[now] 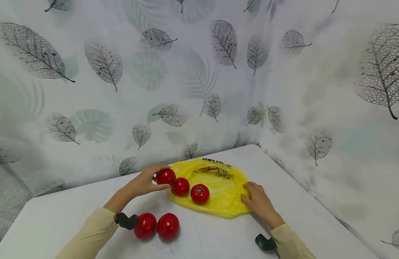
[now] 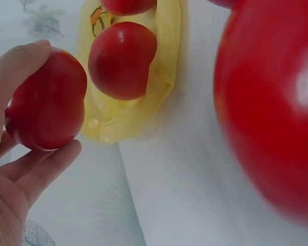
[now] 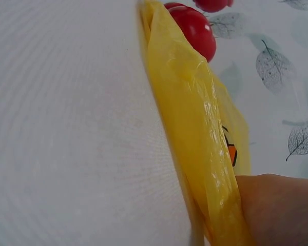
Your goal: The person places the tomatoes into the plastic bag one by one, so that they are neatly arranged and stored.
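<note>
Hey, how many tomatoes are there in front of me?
5: one tomato in the left hand, two tomatoes in the open yellow bag, and two side by side on the white table. Others could be hidden deeper in the bag.

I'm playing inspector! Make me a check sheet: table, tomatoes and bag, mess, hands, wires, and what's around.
Surface: white table, with things resting on it.
Tomatoes: five; one held tomato, two at the bag (left one, stem-up one), two nearer the person (left front one, right front one).
Bag: yellow bag, dark print on it.
Clutter: nothing seen.
Left hand: grips the held tomato.
Right hand: holds the bag's right edge.
Cables: nothing seen.
Surroundings: leaf-patterned sheeting behind and to the right.
</note>
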{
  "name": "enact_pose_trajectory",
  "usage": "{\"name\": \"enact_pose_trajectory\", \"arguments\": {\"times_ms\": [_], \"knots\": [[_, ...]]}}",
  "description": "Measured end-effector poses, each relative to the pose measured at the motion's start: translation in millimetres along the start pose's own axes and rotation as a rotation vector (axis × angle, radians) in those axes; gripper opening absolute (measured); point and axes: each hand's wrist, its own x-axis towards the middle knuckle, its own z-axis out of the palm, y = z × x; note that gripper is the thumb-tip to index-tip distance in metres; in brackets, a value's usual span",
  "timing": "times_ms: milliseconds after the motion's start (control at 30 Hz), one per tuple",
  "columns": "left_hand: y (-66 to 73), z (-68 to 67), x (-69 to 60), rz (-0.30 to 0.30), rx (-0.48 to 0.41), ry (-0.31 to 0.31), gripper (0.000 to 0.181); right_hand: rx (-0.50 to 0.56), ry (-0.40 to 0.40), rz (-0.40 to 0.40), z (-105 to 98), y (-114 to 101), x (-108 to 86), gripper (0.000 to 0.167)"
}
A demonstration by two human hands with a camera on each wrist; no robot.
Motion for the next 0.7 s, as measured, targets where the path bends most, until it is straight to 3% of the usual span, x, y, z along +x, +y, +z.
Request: {"name": "enact_pose_trajectory", "arguments": {"times_ms": [700], "knots": [[9.0, 12.7, 37.2, 0.039, -0.041, -0.038, 0.064, -0.008, 0.029, -0.007, 0.0, -5.2, -3.2, 0.040]]}}
